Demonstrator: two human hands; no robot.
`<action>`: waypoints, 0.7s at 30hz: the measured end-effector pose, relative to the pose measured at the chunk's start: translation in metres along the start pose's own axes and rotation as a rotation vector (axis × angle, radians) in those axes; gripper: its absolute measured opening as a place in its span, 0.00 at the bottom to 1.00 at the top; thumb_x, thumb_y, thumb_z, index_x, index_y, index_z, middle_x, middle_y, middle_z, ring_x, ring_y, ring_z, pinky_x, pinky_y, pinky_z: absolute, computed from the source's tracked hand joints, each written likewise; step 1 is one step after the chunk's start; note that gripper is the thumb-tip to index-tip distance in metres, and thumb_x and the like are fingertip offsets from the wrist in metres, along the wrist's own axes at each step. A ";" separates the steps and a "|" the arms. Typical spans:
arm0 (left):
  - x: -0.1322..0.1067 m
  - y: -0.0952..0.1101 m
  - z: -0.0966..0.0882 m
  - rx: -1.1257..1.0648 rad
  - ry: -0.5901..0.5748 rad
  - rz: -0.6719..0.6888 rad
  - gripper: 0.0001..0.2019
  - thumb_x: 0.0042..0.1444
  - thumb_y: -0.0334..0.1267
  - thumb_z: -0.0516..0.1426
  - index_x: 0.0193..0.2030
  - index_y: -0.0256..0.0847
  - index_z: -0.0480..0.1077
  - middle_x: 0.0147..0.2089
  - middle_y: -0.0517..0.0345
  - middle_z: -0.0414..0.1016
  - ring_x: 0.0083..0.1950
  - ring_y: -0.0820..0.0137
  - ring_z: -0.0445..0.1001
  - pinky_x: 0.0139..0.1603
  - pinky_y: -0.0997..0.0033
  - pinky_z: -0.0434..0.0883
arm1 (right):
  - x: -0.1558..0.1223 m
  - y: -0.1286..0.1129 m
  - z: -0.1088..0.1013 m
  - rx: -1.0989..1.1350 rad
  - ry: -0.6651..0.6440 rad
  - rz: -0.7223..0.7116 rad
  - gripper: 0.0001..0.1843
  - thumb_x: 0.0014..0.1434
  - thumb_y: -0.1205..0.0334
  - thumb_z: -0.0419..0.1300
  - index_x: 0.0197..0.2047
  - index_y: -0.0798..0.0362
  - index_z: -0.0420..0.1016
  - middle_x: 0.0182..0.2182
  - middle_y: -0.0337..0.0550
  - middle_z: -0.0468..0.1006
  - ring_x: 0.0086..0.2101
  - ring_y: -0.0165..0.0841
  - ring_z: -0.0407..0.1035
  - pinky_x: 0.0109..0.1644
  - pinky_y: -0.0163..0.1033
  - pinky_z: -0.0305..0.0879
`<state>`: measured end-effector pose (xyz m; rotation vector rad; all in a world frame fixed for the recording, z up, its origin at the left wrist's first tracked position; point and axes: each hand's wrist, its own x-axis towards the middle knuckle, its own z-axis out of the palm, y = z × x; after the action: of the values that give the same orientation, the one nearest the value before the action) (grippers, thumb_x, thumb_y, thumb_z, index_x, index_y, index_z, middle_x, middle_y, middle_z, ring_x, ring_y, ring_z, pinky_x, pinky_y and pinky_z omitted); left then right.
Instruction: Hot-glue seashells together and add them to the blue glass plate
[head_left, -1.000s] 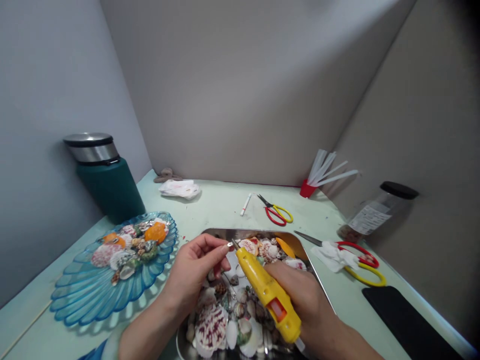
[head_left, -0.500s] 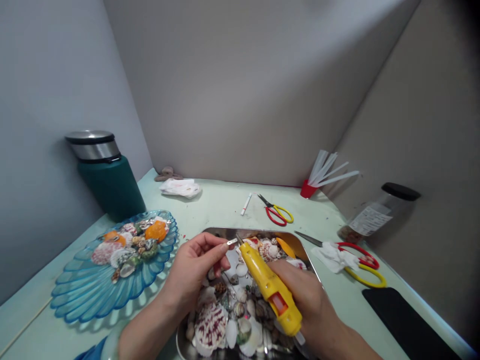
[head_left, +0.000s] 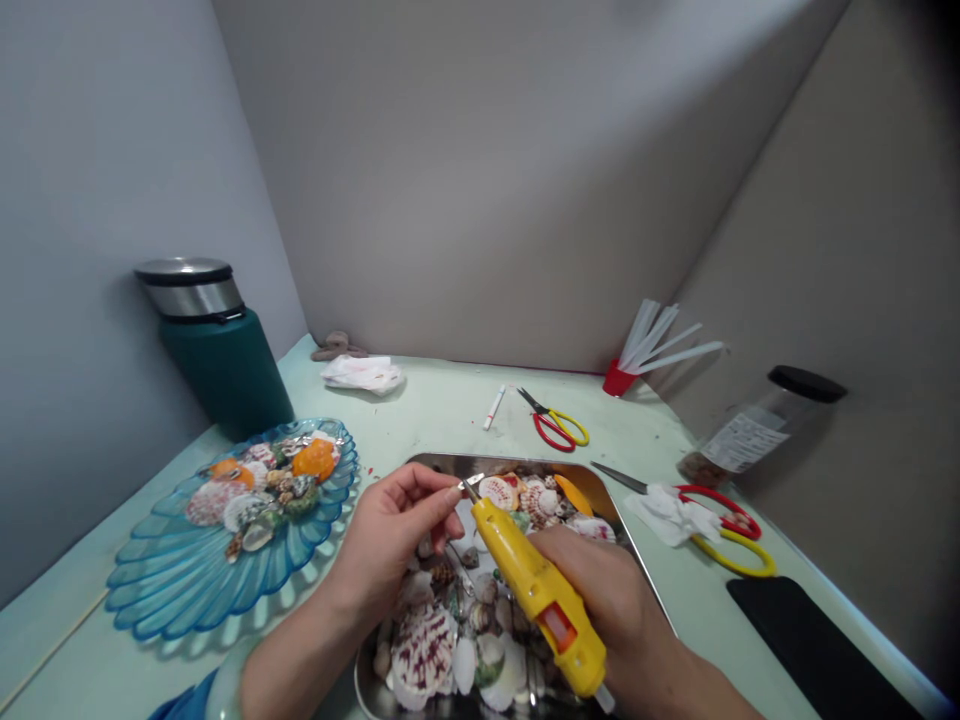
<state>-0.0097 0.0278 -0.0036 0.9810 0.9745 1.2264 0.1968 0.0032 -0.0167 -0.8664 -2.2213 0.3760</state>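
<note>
My right hand (head_left: pixel 600 590) grips a yellow glue gun (head_left: pixel 536 585), its nozzle pointing up and left. The nozzle tip touches a small flat silver metal piece (head_left: pixel 471 483) pinched between thumb and fingers of my left hand (head_left: pixel 390 545). Both hands hover over a steel tray (head_left: pixel 637 575) filled with several seashells (head_left: pixel 427 655) of mixed colours.
A blue scalloped glass plate (head_left: pixel 165 590) with shells lies left. Behind it stands a teal flask (head_left: pixel 217 355). Small scissors (head_left: pixel 555 425), a white marker (head_left: pixel 493 407), a red cup of sticks (head_left: pixel 637 360), larger scissors (head_left: pixel 720 525) on tissue, a jar (head_left: pixel 757 425) and a black pad (head_left: pixel 802 645) lie right.
The glue gun nozzle drew slightly away from the metal piece, then came back against it. Both hands otherwise stay in place over the tray.
</note>
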 end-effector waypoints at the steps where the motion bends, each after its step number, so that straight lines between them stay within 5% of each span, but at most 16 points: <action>1: 0.000 0.000 0.000 0.007 0.003 -0.003 0.05 0.50 0.36 0.61 0.31 0.37 0.70 0.18 0.63 0.72 0.18 0.80 0.64 0.21 0.82 0.61 | -0.001 0.000 0.000 0.006 0.016 -0.003 0.07 0.58 0.62 0.54 0.40 0.54 0.67 0.26 0.41 0.70 0.25 0.32 0.65 0.27 0.36 0.57; 21: 0.000 -0.002 -0.001 0.032 0.007 0.010 0.06 0.51 0.37 0.60 0.32 0.36 0.70 0.18 0.63 0.72 0.19 0.80 0.64 0.21 0.80 0.61 | 0.001 0.000 -0.001 0.005 -0.006 0.034 0.06 0.58 0.63 0.54 0.39 0.53 0.67 0.26 0.41 0.70 0.25 0.32 0.65 0.27 0.36 0.57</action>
<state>-0.0104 0.0282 -0.0057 1.0087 0.9981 1.2263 0.1965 0.0035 -0.0156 -0.9021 -2.2124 0.3999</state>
